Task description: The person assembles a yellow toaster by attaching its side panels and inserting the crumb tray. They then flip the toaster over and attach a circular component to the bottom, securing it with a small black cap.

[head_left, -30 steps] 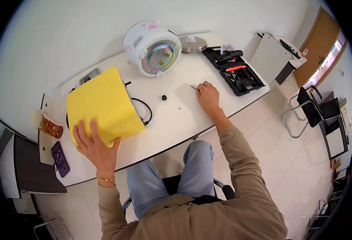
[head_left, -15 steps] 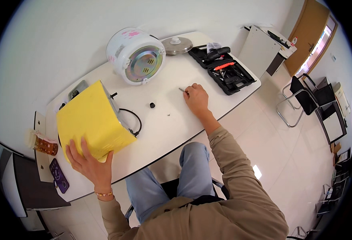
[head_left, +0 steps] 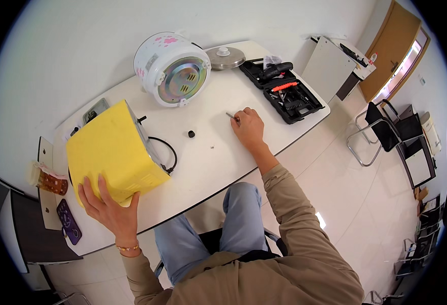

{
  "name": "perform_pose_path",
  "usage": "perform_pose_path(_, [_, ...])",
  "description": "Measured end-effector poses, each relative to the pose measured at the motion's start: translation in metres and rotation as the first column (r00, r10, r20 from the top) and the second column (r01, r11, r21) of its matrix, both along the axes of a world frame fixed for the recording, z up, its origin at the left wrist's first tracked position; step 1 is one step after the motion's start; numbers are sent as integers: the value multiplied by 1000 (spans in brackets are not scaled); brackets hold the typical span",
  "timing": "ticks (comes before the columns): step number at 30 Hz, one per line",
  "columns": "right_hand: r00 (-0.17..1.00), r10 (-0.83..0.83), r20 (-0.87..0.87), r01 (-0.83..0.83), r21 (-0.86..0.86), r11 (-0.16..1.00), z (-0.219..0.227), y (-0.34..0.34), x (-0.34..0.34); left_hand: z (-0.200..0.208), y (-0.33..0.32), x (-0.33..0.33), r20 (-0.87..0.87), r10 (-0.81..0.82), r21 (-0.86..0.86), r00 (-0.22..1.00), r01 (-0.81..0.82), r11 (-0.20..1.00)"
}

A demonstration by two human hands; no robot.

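My left hand (head_left: 112,210) lies with spread fingers against the near side of a yellow metal-cased appliance (head_left: 109,150), its thumb at the lower corner. A black knob shaft and a black power cord (head_left: 174,153) stick out from the appliance's right side. My right hand (head_left: 249,128) rests on the white table, fingers closed round a thin metal rod (head_left: 230,116) whose tip points left; the rest is hidden in the hand. Between the hands a small black knob (head_left: 191,134) and a tiny metal piece (head_left: 212,147) lie on the tabletop.
A white rice cooker (head_left: 173,71) lies tipped on its side at the back, beside a metal lid (head_left: 225,57). An opened black tool case (head_left: 289,96) sits at the right edge. At left are a purple phone (head_left: 69,221) and an amber jar (head_left: 50,182).
The whole view has shifted slightly. My left hand stays on the yellow appliance. A little more of the rod shows at my right fingertips.
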State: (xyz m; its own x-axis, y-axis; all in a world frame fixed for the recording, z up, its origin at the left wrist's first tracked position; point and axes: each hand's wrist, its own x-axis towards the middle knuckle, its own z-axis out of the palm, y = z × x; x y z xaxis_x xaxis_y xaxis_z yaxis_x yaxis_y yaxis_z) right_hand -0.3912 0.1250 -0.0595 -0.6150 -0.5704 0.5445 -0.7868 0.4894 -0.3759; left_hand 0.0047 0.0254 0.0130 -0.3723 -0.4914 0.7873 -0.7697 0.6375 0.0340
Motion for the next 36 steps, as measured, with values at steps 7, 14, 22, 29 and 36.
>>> perform_pose_path(7, [1000, -8, -19, 8, -26, 1000, -1, 0, 0, 0, 0, -1, -17, -3, 0, 1000, 3, 1000])
perform_pose_path(14, [1000, 1, -4, -1, -43, 999, -1, 0, 0, 0, 0, 0, -10, 5, 4, 1000, -5, 1000])
perform_pose_path(22, [999, 9, 31, -8, -46, 999, 0, 2, 1, 1, 1, -1, -7, 10, -6, 1000, -10, 1000])
perform_pose_path(29, [1000, 11, 20, -10, -69, 998, -1, 1, 0, 2, 2, -2, -10, 12, 4, 1000, -12, 1000])
perform_pose_path(36, [999, 6, 50, -4, -40, 999, 1, 1, 1, 2, 2, -2, -16, 7, 7, 1000, -7, 1000])
